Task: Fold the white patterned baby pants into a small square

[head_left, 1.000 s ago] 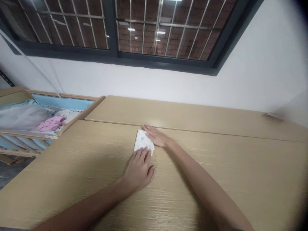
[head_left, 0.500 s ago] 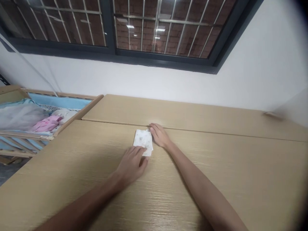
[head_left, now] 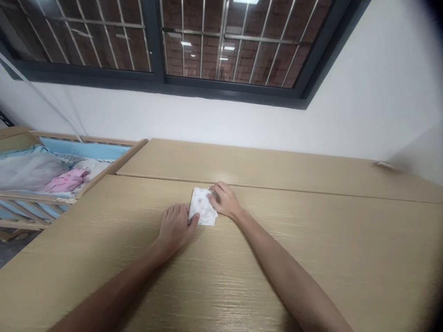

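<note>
A small white folded piece (head_left: 202,208) with faint printed marks lies on the wooden tabletop; whether it is paper or cloth I cannot tell. Its right side shows uneven, overlapping layers. At its lower left edge is my left hand (head_left: 176,226), the thumb pressed on top and the fingers along the side. My right hand (head_left: 225,199) grips the upper right edge, thumb over the top and fingers curled behind. Between the two hands the white piece lies roughly flat.
The light wooden tabletop (head_left: 311,249) has a seam before a back panel (head_left: 259,166) along the wall. A wooden crib (head_left: 133,154) with blue lining and a pink cloth (head_left: 67,180) stands at the left. Above is a barred window (head_left: 228,46). A small blurred item (head_left: 386,165) lies far right.
My left hand has moved left from the top of the white piece to its left edge. My right thumb has come over its upper right edge.
</note>
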Action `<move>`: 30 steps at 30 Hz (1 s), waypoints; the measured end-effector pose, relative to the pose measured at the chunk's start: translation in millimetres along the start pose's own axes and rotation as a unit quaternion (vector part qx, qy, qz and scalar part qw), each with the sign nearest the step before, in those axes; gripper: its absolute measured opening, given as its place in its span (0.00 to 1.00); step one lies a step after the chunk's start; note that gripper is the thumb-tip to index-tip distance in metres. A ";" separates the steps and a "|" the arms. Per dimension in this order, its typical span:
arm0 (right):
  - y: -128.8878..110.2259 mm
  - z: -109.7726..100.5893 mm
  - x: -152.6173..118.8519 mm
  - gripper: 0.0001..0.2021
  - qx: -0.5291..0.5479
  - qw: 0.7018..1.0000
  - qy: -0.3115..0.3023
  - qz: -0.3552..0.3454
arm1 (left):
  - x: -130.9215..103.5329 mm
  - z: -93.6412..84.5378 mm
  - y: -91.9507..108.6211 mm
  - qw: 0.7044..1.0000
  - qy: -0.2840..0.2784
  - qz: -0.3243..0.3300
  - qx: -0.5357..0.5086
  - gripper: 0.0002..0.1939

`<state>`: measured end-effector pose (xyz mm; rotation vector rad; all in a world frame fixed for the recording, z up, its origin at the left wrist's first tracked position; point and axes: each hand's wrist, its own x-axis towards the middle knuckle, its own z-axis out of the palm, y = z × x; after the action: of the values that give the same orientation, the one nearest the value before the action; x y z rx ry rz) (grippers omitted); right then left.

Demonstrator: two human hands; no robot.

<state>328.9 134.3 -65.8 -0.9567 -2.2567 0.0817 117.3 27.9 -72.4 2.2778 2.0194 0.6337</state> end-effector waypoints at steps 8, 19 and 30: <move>0.3 1.0 0.3 0.12 -0.009 1.000 0.004 0.007 | 1.0 2.9 -2.4 1.000 -0.005 0.004 -0.009 0.16; -1.1 0.6 0.5 0.08 0.008 0.999 -0.021 0.028 | 5.8 3.5 -5.4 0.998 -0.025 0.014 -0.060 0.13; -1.2 1.0 -0.1 0.07 0.009 0.999 -0.026 0.042 | 7.5 10.0 -5.6 0.996 -0.026 0.031 -0.080 0.09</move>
<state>327.6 133.5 -66.3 -1.0512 -2.2580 0.1667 115.7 38.4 -81.1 2.2467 1.8110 0.7057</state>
